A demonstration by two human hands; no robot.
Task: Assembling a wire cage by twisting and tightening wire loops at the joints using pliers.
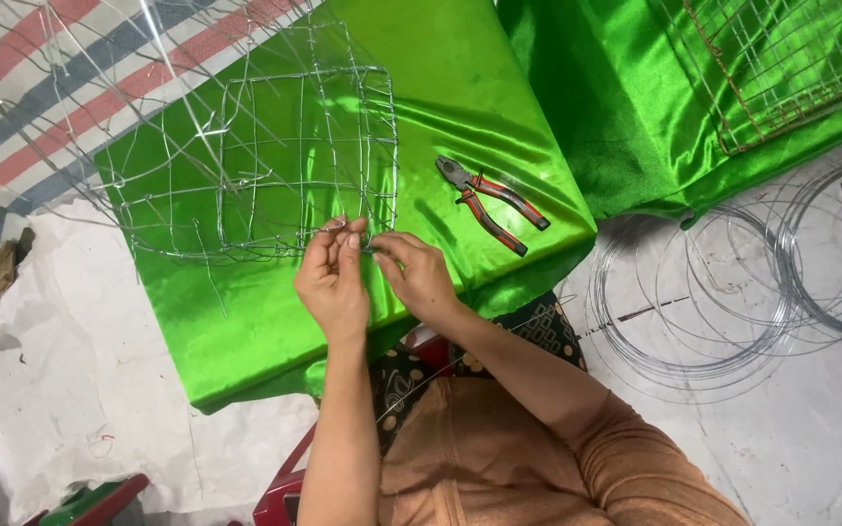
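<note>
A green cloth (499,107) covers the desk, and the wire frame (275,161) lies on it, its long axis running from 8 to 2 o'clock. Both hands meet at its near edge: the left hand (331,278) and right hand (419,278) each pinch thin wire there. Judged best done with short, tight twists. Pliers (492,205) lie at 3 o'clock.

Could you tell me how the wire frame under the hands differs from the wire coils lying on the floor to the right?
The wire frame is bent into a squarish grid of crossing strands, while the wire coils are loose round loops. The frame rests on the green cloth; the coils lie on the pale floor. The left hand and right hand pinch the frame's near edge; nothing touches the coils. Both are thin silvery wire.
</note>
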